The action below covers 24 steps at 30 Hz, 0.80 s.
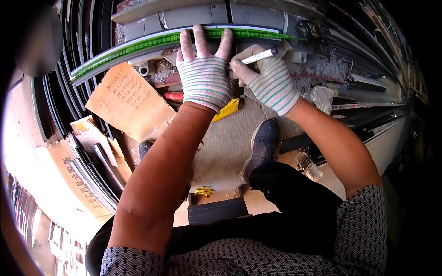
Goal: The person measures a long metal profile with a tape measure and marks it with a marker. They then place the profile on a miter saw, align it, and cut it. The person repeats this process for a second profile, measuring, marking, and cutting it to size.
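My left hand [205,76], in a white striped glove, lies palm down with fingers spread, pressing on a green tape measure blade [138,48]. The blade is pulled out along a long dark strip with a pale edge [96,67], which runs across the far side of the workspace. At the blade's right end sits the dark tape measure case [307,30]. My right hand [271,83], in a matching glove, is closed around a white marker pen [259,56]. It is just right of the left hand, below the strip; the pen's tip is hard to make out.
A handwritten cardboard sheet [129,101] lies at left. Beneath my left hand are a red-handled tool [174,96] and a yellow object [226,110]. Long dark profiles [69,92] are stacked at left, with more bars [368,105] at right. My shoe [261,147] rests on the floor.
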Motion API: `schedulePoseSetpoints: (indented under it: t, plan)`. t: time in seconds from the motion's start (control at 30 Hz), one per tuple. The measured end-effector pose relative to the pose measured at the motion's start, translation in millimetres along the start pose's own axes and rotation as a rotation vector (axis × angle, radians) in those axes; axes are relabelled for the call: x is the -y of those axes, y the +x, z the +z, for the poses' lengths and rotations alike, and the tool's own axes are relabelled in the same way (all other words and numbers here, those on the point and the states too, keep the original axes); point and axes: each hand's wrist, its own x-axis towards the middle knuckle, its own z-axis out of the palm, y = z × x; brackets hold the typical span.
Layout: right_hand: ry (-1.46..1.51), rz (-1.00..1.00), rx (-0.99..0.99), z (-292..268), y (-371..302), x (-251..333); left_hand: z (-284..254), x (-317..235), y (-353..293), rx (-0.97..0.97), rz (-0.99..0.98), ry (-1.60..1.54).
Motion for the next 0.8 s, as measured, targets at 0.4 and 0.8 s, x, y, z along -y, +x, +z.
schedulePoseSetpoints:
  t: [0.4,0.8]
  plan:
    - [0.316,0.422,-0.213,-59,-33,-7,-7,-9,1,0.065,-0.022,0.056]
    - [0.527,0.905,-0.237,-17,-81,-118,-13,-14,5,0.142,-0.032,0.149]
